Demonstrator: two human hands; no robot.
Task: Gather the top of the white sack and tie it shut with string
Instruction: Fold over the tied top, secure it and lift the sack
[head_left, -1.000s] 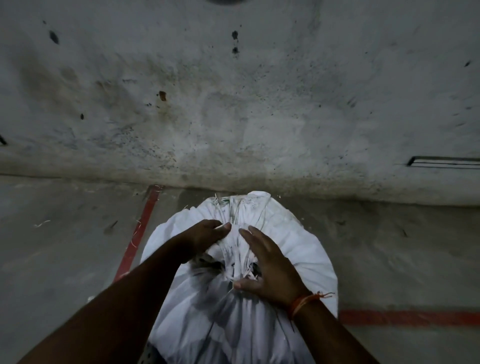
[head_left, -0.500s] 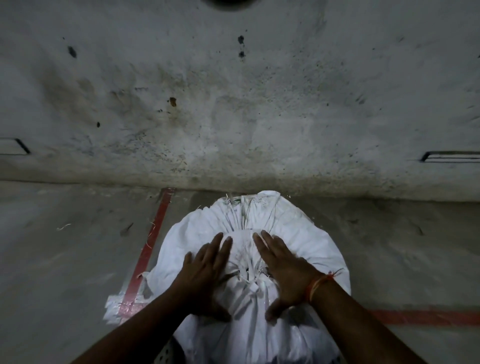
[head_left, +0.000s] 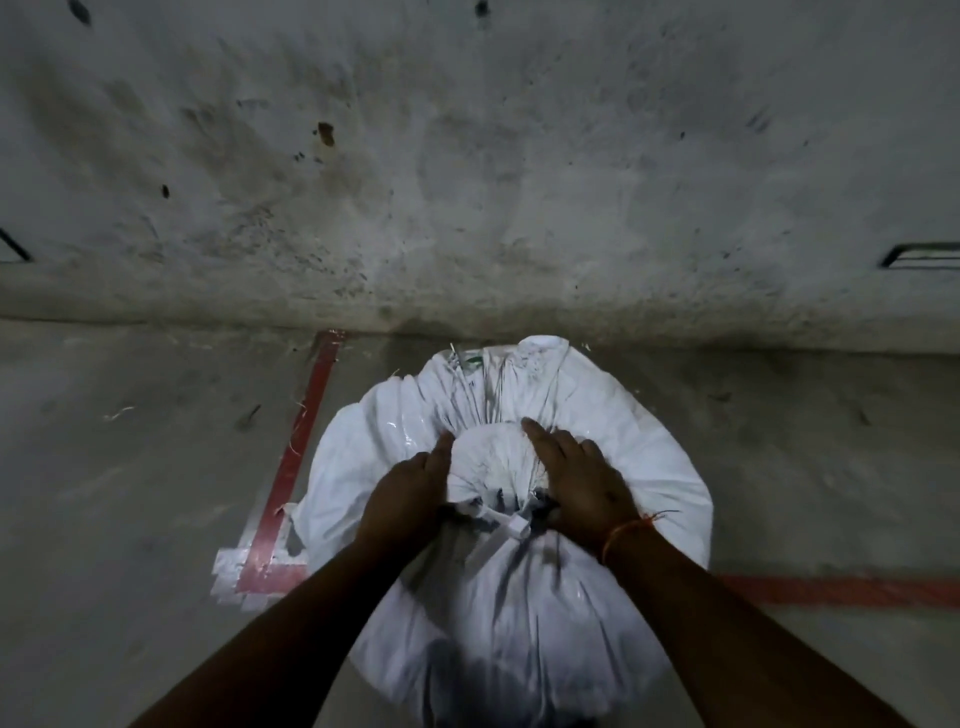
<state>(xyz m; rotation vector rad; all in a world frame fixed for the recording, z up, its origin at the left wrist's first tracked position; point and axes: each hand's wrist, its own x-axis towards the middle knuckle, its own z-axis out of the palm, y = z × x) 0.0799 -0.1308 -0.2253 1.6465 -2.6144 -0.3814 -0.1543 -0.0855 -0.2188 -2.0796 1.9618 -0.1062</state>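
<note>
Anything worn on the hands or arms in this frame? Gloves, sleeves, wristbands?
No gloves and no sleeves in view; both forearms are bare. The right hand has a thin orange-red thread band around its wrist, with a frayed end sticking out. The left hand and its wrist are bare.

sack (head_left: 498, 597) on floor (head_left: 130, 493), wall (head_left: 467, 182) behind, hands (head_left: 498, 493) on top
</note>
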